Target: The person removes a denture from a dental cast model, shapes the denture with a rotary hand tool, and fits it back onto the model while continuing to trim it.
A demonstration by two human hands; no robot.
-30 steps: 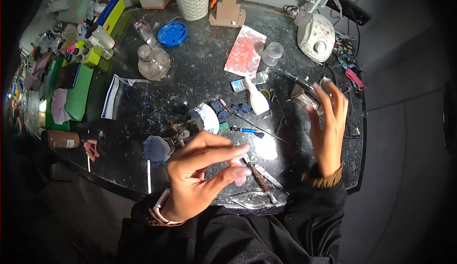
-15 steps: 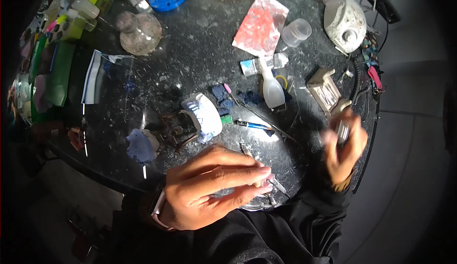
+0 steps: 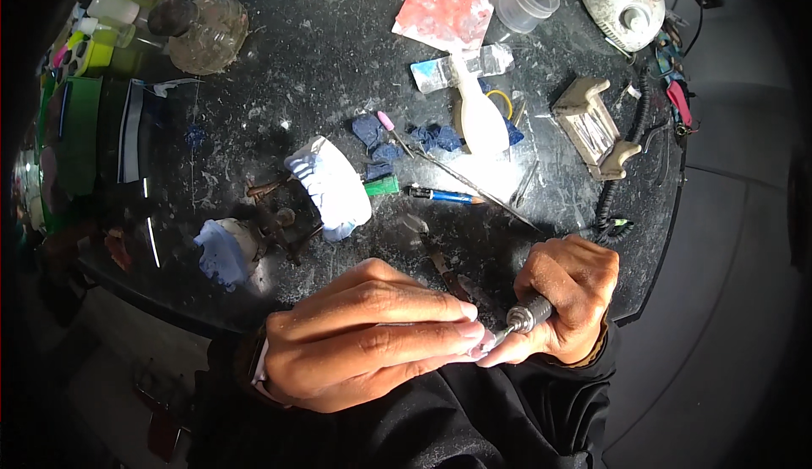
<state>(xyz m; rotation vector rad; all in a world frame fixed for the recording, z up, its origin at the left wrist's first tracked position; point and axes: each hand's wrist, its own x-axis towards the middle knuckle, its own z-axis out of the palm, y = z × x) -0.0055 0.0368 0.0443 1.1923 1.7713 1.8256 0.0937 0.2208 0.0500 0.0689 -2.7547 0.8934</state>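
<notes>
Grinding a small piece with a rotary handpiece, just below the dark round table (image 3: 279, 71).
The left hand (image 3: 364, 342) is pinching the small pale piece (image 3: 478, 349) in closed fingertips; the right hand (image 3: 567, 300) is gripping the handpiece (image 3: 526, 315) firmly, so bracing both hands together seems wise.

Dim scene, glare on tabletop (image 3: 507, 186), perhaps overhead, dark fisheye rim

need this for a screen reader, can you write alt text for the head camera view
Seen from above, the right hand holds a metal rotary handpiece whose tip meets a small pale piece pinched in the left hand. Beyond lies a dark round worktable with a white dental cast, blue putty scraps and a blue pen.
</notes>
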